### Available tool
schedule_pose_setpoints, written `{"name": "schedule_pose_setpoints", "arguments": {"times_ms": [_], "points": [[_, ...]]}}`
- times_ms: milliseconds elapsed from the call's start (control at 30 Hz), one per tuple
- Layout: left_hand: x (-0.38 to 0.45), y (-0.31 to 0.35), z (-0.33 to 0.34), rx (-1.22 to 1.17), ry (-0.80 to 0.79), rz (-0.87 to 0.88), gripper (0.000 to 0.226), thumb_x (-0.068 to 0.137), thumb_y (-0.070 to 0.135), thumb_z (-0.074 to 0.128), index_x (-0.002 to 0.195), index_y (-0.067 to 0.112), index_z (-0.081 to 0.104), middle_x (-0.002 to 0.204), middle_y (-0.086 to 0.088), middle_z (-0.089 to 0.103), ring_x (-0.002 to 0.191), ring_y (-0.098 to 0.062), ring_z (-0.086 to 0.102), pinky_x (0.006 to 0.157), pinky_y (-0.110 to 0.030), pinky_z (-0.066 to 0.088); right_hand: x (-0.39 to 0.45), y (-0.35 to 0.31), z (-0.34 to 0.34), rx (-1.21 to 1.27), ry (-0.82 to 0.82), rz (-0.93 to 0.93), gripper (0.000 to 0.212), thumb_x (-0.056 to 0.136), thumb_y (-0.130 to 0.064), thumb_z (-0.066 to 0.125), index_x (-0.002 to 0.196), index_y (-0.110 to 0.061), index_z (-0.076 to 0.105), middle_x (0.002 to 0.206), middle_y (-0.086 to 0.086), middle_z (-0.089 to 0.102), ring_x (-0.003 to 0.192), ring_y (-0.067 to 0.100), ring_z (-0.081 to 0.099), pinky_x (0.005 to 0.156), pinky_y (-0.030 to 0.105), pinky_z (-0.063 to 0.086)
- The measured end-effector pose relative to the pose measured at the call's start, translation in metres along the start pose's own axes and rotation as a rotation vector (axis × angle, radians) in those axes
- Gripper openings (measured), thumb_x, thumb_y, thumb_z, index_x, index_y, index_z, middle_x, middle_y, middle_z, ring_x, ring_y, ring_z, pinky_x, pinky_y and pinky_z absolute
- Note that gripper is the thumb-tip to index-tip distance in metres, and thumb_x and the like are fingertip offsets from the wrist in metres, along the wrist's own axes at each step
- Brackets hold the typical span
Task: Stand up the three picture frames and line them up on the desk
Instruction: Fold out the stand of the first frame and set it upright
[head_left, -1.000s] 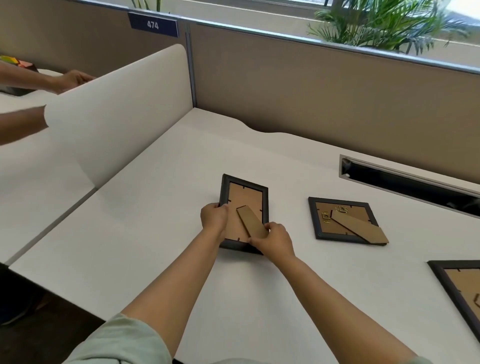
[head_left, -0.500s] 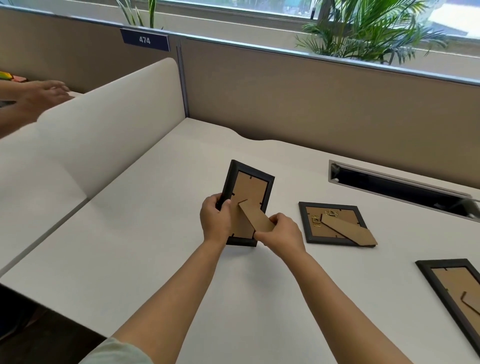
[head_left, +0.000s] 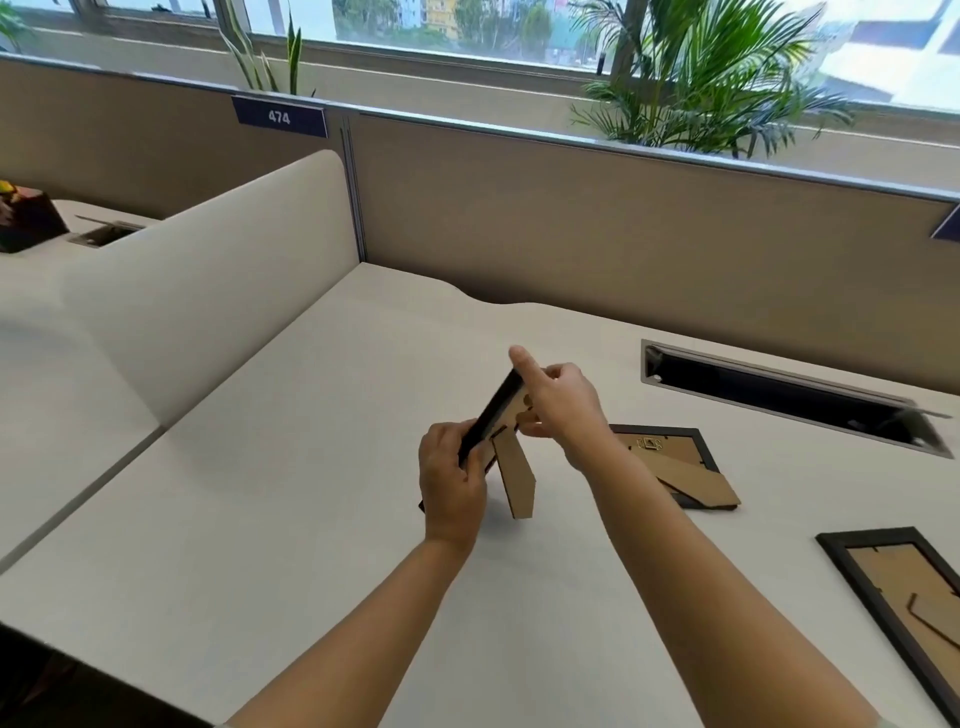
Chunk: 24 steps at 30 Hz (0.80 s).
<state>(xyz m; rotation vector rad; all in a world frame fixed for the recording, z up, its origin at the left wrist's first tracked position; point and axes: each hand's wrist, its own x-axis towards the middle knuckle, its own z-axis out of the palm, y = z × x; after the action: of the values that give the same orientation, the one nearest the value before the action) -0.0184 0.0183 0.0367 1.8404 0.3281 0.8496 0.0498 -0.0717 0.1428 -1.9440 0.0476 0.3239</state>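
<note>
Between both hands, the first frame (head_left: 491, 415) tilts up, stand (head_left: 516, 480) swung out; left hand (head_left: 451, 480) and right hand (head_left: 558, 405) grip its edges. Right of them, two frames (head_left: 675, 465) (head_left: 904, 608) lie face down, untouched.

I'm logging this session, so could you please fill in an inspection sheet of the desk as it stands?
Surface: white desk, bare around the work.
Job's things: held frame tilted, its cardboard leg swung out; middle frame and right frame lie face down.
Clutter: nothing seen on this desk.
Hands: left hand grips the held frame's lower edge; right hand holds its top.
Cables: nothing seen; cable slot open.
Surroundings: partition, side divider, sign 474, plants, window.
</note>
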Motion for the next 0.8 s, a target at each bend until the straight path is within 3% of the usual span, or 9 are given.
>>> {"name": "schedule_pose_setpoints", "arguments": {"times_ms": [133,233,333,433,500,600,700,800], "points": [[-0.008,0.003,0.007,0.069,0.022,0.104,0.028,0.081,-0.004,0.053,0.103,0.007,0.066,0.088,0.015,0.048,0.089,-0.020,0.051,0.077,-0.015,0.040,0.010,-0.011,0.005,-0.240,0.033,0.062,0.052,0.079,-0.042,0.064,0.110,-0.004,0.046,0.092,0.010,0.064,0.081,0.026,0.070,0.075,0.036,0.059],[-0.008,0.003,0.010,0.097,0.021,0.133,0.025,0.082,-0.002,0.056,0.103,0.006,0.066,0.091,0.005,0.049,0.088,-0.020,0.050,0.078,-0.022,0.043,0.014,-0.011,0.008,-0.363,0.075,0.039,0.037,0.081,-0.021,0.058,0.112,-0.004,0.047,0.095,0.010,0.062,0.088,0.029,0.067,0.063,0.031,0.053],[-0.006,0.003,0.013,0.091,-0.029,0.106,0.026,0.081,0.000,0.063,0.106,0.005,0.064,0.099,-0.004,0.051,0.097,-0.018,0.049,0.083,-0.032,0.050,0.019,-0.013,0.008,-0.393,0.093,-0.032,0.035,0.083,-0.013,0.053,0.117,-0.008,0.047,0.104,0.012,0.060,0.097,0.032,0.063,0.080,0.040,0.056],[0.005,-0.003,0.007,0.115,-0.033,0.104,0.033,0.081,0.015,0.069,0.112,0.004,0.063,0.110,-0.011,0.051,0.107,-0.016,0.044,0.091,-0.025,0.044,0.023,-0.015,0.007,-0.420,0.069,-0.162,0.044,0.083,-0.012,0.054,0.126,-0.014,0.047,0.118,0.010,0.060,0.101,0.030,0.060,0.083,0.043,0.056],[0.023,-0.009,-0.003,0.117,0.046,0.013,0.036,0.086,0.021,0.063,0.118,0.006,0.057,0.118,-0.013,0.051,0.111,-0.017,0.043,0.093,-0.026,0.042,0.028,-0.019,0.007,-0.447,0.029,-0.268,0.041,0.082,-0.012,0.055,0.123,-0.019,0.053,0.117,0.007,0.063,0.100,0.027,0.060,0.082,0.041,0.056],[0.063,-0.023,-0.019,0.092,0.123,-0.278,0.043,0.094,0.024,0.052,0.132,0.006,0.044,0.138,-0.016,0.045,0.129,-0.027,0.039,0.107,-0.039,0.034,0.040,-0.024,0.004,-0.499,-0.014,-0.367,0.038,0.081,-0.013,0.059,0.118,-0.023,0.059,0.112,0.005,0.065,0.098,0.026,0.060,0.081,0.039,0.056],[0.095,-0.030,-0.027,-0.033,-0.069,-0.418,0.044,0.097,0.023,0.044,0.139,0.010,0.036,0.143,-0.010,0.042,0.135,-0.026,0.037,0.107,-0.036,0.036,0.057,-0.029,0.002,-0.504,-0.082,-0.407,0.036,0.084,-0.009,0.058,0.117,-0.024,0.059,0.105,0.001,0.061,0.093,0.022,0.057,0.077,0.034,0.054],[0.113,-0.032,-0.023,-0.086,-0.268,-0.390,0.031,0.097,0.012,0.039,0.126,0.011,0.050,0.116,-0.003,0.056,0.118,-0.027,0.053,0.081,-0.025,0.048,0.074,-0.034,0.000,-0.468,-0.133,-0.418,0.035,0.086,-0.003,0.055,0.116,-0.020,0.060,0.103,0.002,0.059,0.094,0.021,0.055,0.073,0.031,0.049]]}}
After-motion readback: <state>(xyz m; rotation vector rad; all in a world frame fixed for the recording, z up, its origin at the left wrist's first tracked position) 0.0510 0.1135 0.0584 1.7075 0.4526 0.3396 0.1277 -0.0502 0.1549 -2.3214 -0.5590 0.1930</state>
